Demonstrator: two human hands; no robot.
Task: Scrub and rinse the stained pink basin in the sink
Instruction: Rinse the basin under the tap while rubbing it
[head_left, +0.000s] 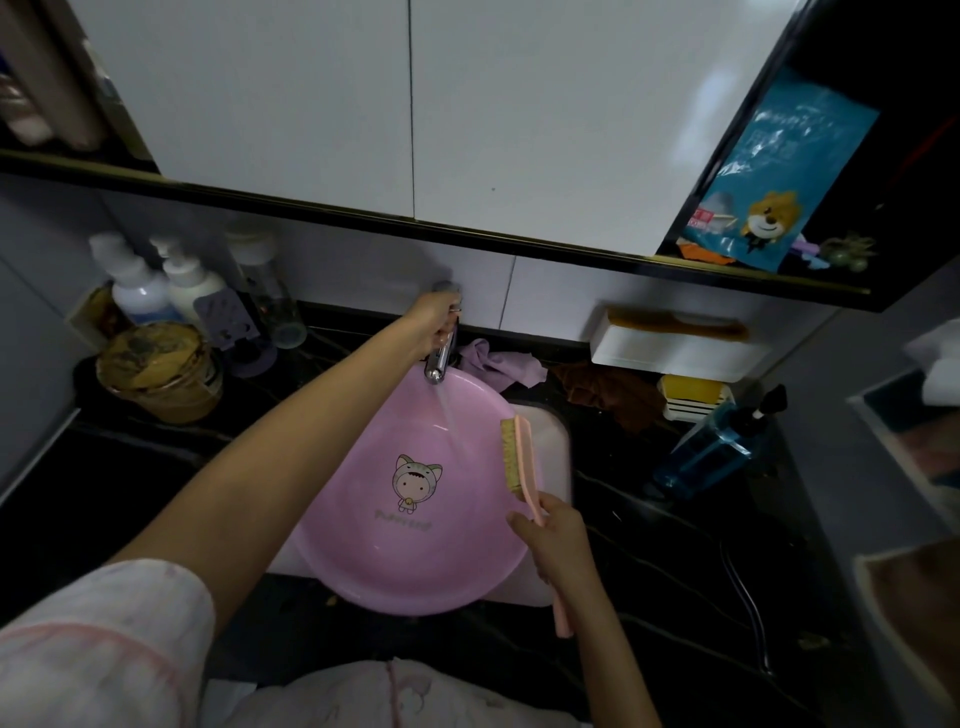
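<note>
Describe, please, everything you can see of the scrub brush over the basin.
The scrub brush has a pink, plastic-looking back and long handle with tan bristles facing left. The right hand grips the handle mid-length, its end sticking out below. The head points up, over the pink basin at its right rim, clear of the water stream.

We found the pink basin (363, 545), a cartoon figure printed inside, sitting open side up in the white sink (553, 452), with water (453, 423) streaming onto its far wall.
</note>
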